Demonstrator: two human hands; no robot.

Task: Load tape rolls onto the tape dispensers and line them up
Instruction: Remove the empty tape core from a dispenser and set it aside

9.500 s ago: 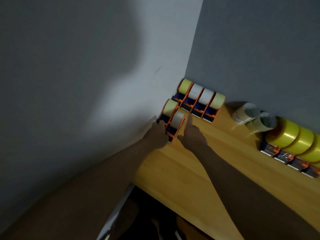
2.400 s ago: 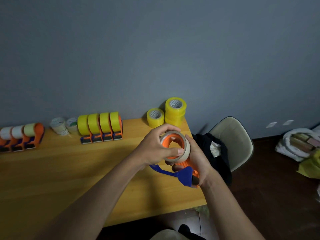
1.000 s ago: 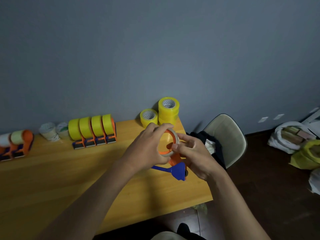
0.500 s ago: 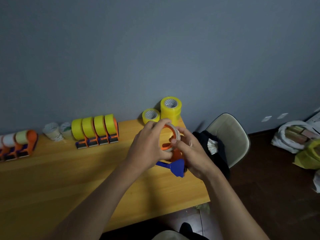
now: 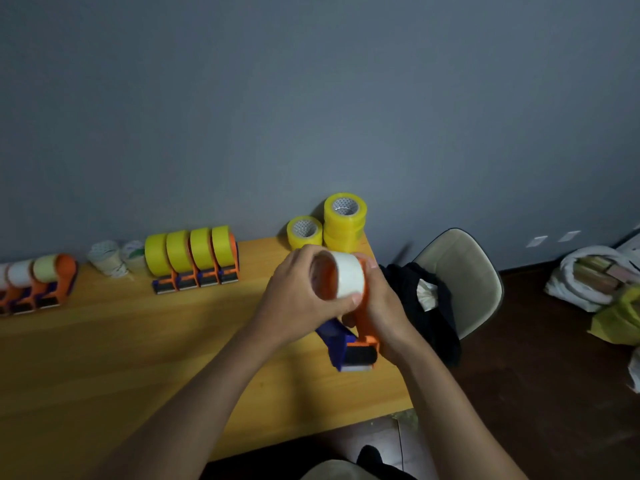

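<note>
Above the right end of the bench (image 5: 104, 368), seen from my head camera, both my hands meet around one tape dispenser (image 5: 356, 344). My left hand (image 5: 301, 299) curls around the white tape roll (image 5: 348, 275), thumb on its near edge, fingers over its far side, the roll sitting on the dispenser's orange hub. My right hand (image 5: 384, 306) grips the dispenser's orange frame from the right, with the blue handle and dark blade end pointing down toward me.

Far on the bench, against the grey wall, four yellow-loaded dispensers (image 5: 194, 258) stand side by side in a row. Farther left, more orange dispensers (image 5: 41, 282) carry pale rolls, cut by the frame edge. Between these groups lie two loose pale rolls (image 5: 114, 256). At the far right corner sit spare yellow rolls (image 5: 329, 223), one single beside a taller stack. Right of the bench stands a beige chair (image 5: 464, 278) with dark cloth (image 5: 419, 306) on it.
</note>
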